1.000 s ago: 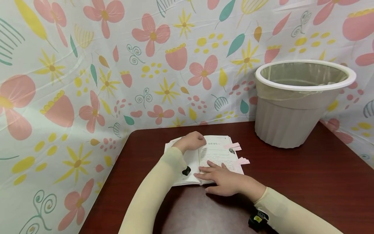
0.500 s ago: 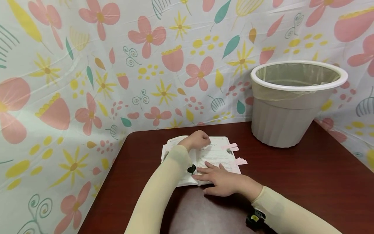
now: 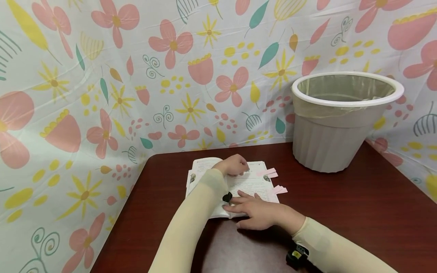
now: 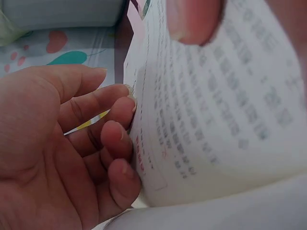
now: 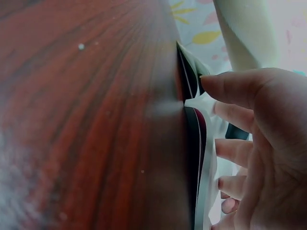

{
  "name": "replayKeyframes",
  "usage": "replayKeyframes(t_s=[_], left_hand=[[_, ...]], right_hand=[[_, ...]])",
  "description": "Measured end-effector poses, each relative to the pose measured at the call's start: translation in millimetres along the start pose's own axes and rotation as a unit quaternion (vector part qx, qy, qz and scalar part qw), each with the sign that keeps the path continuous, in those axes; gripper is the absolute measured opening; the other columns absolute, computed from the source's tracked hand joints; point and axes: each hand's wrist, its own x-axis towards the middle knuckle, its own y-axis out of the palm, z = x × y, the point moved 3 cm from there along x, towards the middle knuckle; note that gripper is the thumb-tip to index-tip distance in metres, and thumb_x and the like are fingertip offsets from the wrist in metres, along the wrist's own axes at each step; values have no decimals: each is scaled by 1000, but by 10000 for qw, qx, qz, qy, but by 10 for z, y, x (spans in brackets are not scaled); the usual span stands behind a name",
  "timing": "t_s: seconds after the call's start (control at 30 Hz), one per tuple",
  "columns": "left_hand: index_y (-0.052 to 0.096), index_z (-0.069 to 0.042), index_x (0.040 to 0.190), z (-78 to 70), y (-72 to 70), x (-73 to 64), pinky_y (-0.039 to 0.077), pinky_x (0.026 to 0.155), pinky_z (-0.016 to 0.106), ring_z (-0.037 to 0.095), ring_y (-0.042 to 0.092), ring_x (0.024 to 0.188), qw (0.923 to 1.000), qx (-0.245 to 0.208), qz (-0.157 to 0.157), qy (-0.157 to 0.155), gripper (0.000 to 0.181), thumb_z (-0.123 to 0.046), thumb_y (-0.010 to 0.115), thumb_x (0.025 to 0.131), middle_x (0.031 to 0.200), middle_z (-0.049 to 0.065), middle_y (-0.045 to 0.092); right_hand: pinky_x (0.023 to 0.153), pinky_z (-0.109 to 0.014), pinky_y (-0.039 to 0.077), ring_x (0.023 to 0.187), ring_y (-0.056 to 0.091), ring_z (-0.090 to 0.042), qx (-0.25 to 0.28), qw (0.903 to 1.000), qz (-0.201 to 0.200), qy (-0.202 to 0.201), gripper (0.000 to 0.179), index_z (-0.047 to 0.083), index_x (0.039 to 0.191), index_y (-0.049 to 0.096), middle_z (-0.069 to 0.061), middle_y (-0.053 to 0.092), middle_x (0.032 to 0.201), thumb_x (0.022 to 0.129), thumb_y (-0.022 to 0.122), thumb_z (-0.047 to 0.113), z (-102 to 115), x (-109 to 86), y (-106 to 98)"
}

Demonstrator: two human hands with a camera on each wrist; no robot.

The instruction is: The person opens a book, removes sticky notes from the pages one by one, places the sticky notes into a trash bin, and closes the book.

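Observation:
An open book [image 3: 250, 182] with printed pages lies on the table in the head view. My left hand [image 3: 233, 165] rests at the top of its right page, fingers bent. In the left wrist view that hand [image 4: 62, 143] has loosely curled fingertips touching the page [image 4: 192, 105] along its edge; I see no pinch. Another fingertip [image 4: 192, 24] shows above the page. Lower on the book, my right hand [image 3: 259, 214] lies across the right page with spread fingers. The right wrist view shows the right hand [image 5: 268, 143] with extended fingers on the book's lower edge [image 5: 201, 143].
Pink sticky tabs [image 3: 268, 173] stick out from the book's right side. A lined waste bin [image 3: 329, 140] stands at the table's back right. The dark red table [image 3: 324, 201] meets a flowered cloth [image 3: 136, 76] behind and at the left.
My left hand has slid a little to the right along the top of the right page. More of the left page shows now. The right hand has stayed in place on the book.

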Motion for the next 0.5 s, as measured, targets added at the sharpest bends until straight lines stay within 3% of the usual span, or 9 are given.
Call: replayKeyframes(t_s=[0.23,0.5], left_hand=[[74,-12,109,80,59,55,44,53,25,10,44,49,9996,-160,90,-213,20,-26,61,102,77,2,64],[72,-15,108,86,96,71,45,53,26,10,44,50,9995,-249,100,-192,17,-27,61,102,82,3,67]], right_hand=[[108,-87,17,156,21,-49,124,9997,201,40,65,39,156,42,-6,40,165,96,67,42,24,-21,4],[108,-86,18,156,20,-48,128,9990,343,238,67,42,157,40,-3,40,165,95,67,41,53,-74,-10]])
